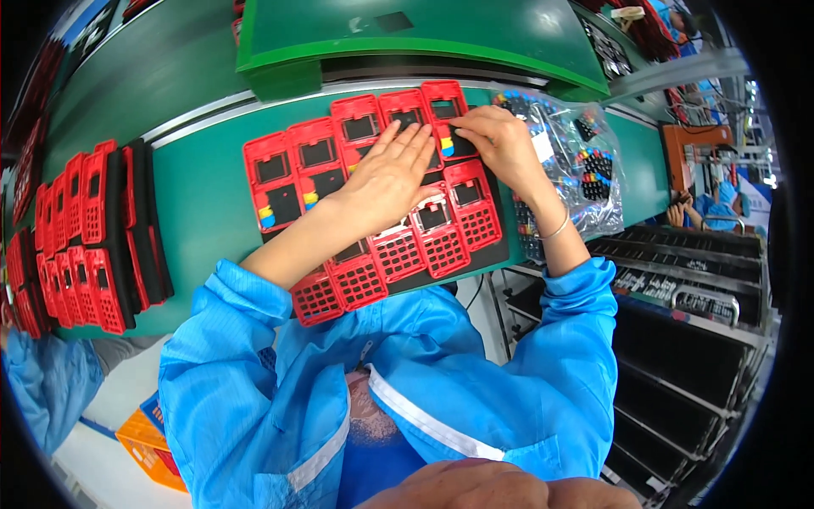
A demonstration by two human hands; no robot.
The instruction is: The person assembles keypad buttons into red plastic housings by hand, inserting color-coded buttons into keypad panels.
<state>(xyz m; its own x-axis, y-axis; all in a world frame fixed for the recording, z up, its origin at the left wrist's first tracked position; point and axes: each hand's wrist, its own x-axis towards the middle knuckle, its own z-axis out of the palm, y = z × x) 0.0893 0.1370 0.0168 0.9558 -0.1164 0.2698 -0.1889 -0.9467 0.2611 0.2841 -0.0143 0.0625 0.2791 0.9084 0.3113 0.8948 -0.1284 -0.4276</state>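
Note:
Two rows of red plastic phone housings (479,225) lie on a black board (498,252) in front of me. Each has a window cut-out, and the near row shows grids of key holes. In the far right housing (441,90) sits a black rubber keypad (462,147) with blue and yellow keys. My right hand (504,146) pinches at that keypad's upper edge, its fingertips partly hidden. Fingers stretched out, my left hand (383,182) lies flat across the middle housings and covers parts of them. Similar blue and yellow keys (267,215) show in the leftmost far housing.
A clear plastic bag (604,191) of coloured-key keypads lies right of the board. Stacks of red housings on black boards (93,229) stand at the left. A green raised shelf (424,47) runs along the back. A black rack (678,339) stands at the right. Other people are nearby.

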